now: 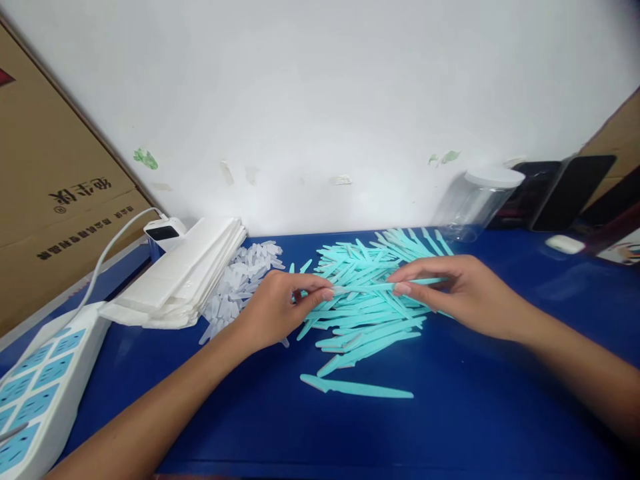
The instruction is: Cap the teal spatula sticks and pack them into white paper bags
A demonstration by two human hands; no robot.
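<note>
My right hand (463, 293) pinches the handle of a teal eyebrow razor (369, 289), which lies level just above the pile. At its left end sits a pale translucent blade cap (341, 290), pinched between the thumb and forefinger of my left hand (277, 310). How far the cap covers the blade is too small to tell. Beneath both hands spreads a heap of teal eyebrow razors (373, 323). One single razor (360, 388) lies apart in front of it. A pile of loose translucent caps (237, 283) lies behind my left hand.
White flat packets (175, 273) are stacked at the left, near a power strip (50, 387) and a small white device (165, 230) with a cable. A clear jar (475, 207) with a white lid stands back right, beside a dark phone-like slab (573, 193). Cardboard (60, 180) rises at left.
</note>
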